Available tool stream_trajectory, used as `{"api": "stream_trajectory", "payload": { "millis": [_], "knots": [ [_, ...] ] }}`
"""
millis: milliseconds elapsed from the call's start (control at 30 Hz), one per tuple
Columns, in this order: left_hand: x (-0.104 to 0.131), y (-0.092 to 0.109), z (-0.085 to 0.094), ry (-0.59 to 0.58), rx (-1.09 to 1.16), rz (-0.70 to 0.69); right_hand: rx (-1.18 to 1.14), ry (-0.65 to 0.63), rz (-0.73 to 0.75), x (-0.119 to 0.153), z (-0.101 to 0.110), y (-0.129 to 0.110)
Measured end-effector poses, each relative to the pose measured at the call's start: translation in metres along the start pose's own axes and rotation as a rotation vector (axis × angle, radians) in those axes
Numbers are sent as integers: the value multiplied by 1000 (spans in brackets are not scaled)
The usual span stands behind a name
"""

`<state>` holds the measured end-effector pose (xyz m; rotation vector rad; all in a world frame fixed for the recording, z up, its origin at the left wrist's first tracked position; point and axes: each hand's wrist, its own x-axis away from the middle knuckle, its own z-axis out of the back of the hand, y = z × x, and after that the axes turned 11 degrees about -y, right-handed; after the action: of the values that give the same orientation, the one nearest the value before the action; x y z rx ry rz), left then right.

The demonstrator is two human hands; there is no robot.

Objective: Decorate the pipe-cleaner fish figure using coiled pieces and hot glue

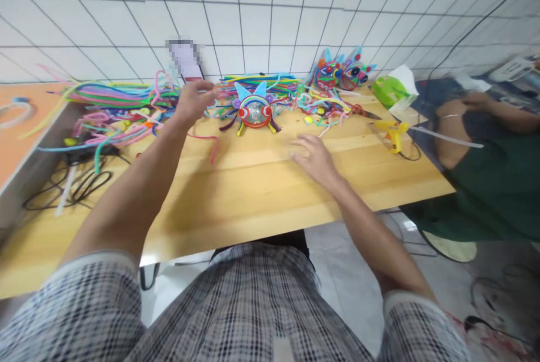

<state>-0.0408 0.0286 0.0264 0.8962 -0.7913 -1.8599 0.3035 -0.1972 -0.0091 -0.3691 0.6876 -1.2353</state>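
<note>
My left hand (195, 102) is raised over the pile of pipe cleaners (126, 95), close to the propped phone (187, 60). Its fingers point right and stand apart, with nothing visible in them. My right hand (313, 161), a little blurred, hovers above the wooden table (253, 193) with spread fingers and holds nothing. Between the hands, farther back, sits a round pipe-cleaner figure (255, 114) with blue pointed ears, red-ringed eyes and yellow feet. Neither hand touches it. A bent red pipe cleaner (214, 150) lies in front of my left hand.
Two similar figures (340, 72) stand by the tiled wall. A yellow glue gun (393, 134), scissors (366, 112) and a green tissue pack (394, 90) are at the right. Black cable (86, 188) coils at the left. Another person sits at the right edge.
</note>
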Motion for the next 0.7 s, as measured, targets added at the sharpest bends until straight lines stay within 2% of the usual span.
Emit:
{"api": "stream_trajectory", "payload": {
  "millis": [33,67,100,167,200,300,433,500,567,633,700],
  "knots": [
    [4,6,-2,95,-27,2,69,-60,26,-17,-12,-5],
    [9,13,-7,142,-61,-45,124,-114,39,-34,-23,-10],
    [14,20,-15,141,-101,-133,170,-158,41,-49,-33,-15],
    [22,32,-36,63,-198,-302,242,-210,20,-70,-50,-23],
    [24,36,-47,19,-258,-344,270,-222,9,-76,-57,-26],
    [25,41,-76,-77,-409,-306,323,-239,-6,-85,-71,-27],
    [24,37,-92,-95,-533,-230,321,-255,10,-91,-81,-22],
    [25,36,-93,-85,-588,-226,307,-261,30,-94,-80,-18],
    [27,38,-92,-83,-636,-221,255,-261,87,-95,-71,-13],
    [28,40,-92,-91,-668,-214,132,-220,192,-93,-49,-3],
    [28,42,-93,-97,-675,-213,-47,-119,287,-88,-16,12]
  ]
}}
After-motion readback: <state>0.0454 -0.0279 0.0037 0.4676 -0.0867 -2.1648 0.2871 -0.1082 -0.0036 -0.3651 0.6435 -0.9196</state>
